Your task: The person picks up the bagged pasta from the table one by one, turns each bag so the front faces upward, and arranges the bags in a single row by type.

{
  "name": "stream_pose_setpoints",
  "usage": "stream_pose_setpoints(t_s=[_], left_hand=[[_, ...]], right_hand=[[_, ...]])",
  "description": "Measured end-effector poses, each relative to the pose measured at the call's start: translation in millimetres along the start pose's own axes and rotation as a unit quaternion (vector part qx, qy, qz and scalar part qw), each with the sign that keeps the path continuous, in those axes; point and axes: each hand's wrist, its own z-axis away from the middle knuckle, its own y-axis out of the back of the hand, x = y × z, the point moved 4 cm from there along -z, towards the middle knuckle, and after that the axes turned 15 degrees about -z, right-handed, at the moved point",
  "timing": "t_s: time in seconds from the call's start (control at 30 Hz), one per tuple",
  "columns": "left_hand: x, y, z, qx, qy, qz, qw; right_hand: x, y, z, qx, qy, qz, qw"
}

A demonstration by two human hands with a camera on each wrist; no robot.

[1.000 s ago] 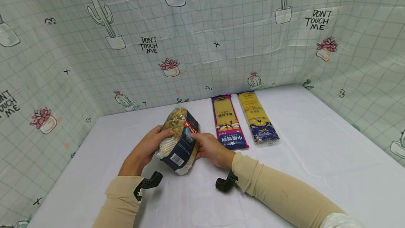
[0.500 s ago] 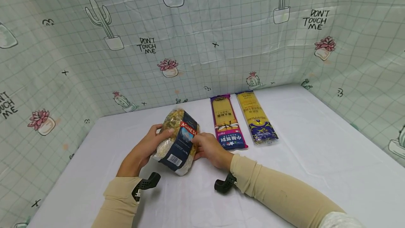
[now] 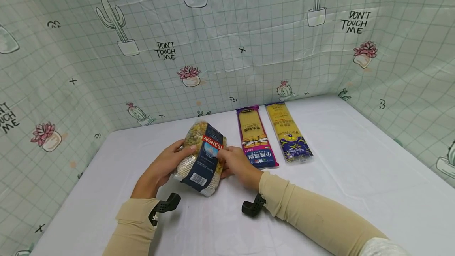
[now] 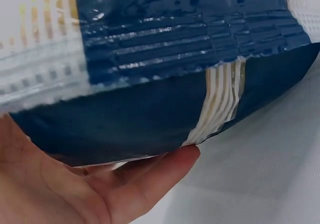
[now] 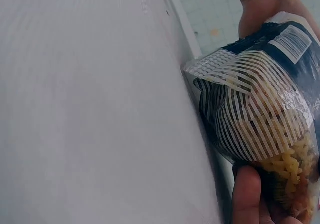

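Observation:
Between my two hands is a bag of pasta [image 3: 204, 161], clear plastic with a dark blue band, a red label and a barcode, tilted above the white table. My left hand [image 3: 168, 163] grips its left side, thumb on the front; in the left wrist view fingers [image 4: 165, 176] support the bag's underside. On the right edge, my right hand [image 3: 239, 167] pinches the bag, thumb near the label and fingers behind. The right wrist view shows short curly pasta through the bag's striped side, with fingertips [image 5: 247, 191] against it.
Two long packs of spaghetti lie on the white table [image 3: 341, 192]: a pink-and-blue pack [image 3: 256, 137] just beyond my right hand, and a yellow-and-purple pack [image 3: 289, 131] farther right. A patterned cloth [image 3: 227, 50] hangs behind the table and along its sides.
The bag has turned slightly in my hands, so its red label faces me more squarely. Both hands keep their hold and have barely shifted; the spaghetti packs lie as before.

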Motion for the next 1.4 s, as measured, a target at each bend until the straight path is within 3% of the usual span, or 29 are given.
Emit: stream_pose_setpoints(t_s=[0.27, 0.4, 0.53, 0.77, 0.9, 1.2, 1.4], left_hand=[[3.3, 0.2, -1.7, 0.023, -0.029, 0.03, 0.9988], [3.9, -0.9, -2.6, 0.038, -0.018, 0.044, 0.9981], [6.2, -3.9, -2.8, 0.048, -0.002, 0.026, 0.9985], [10.5, -12.1, -0.7, 0.014, 0.003, -0.015, 0.9998], [9.1, -15.2, -2.8, 0.008, -0.006, -0.012, 0.9999], [8.1, -11.6, -6.9, 0.052, -0.01, 0.077, 0.9956], [7.8, -9.3, -6.6, 0.083, -0.012, 0.133, 0.9876]], right_hand=[[-12.2, 1.3, 0.7, 0.013, 0.021, 0.045, 0.999], [-16.0, 2.2, -0.8, 0.016, 0.038, 0.053, 0.998], [-21.5, 4.2, -1.2, 0.019, 0.05, 0.068, 0.996], [-29.9, 6.5, -1.1, 0.02, 0.064, 0.095, 0.993], [-32.0, 9.8, -2.7, 0.033, 0.068, 0.102, 0.992], [-35.7, 12.3, -3.9, 0.038, 0.11, 0.07, 0.991], [-37.2, 8.0, -2.0, 0.023, 0.105, 0.046, 0.993]])
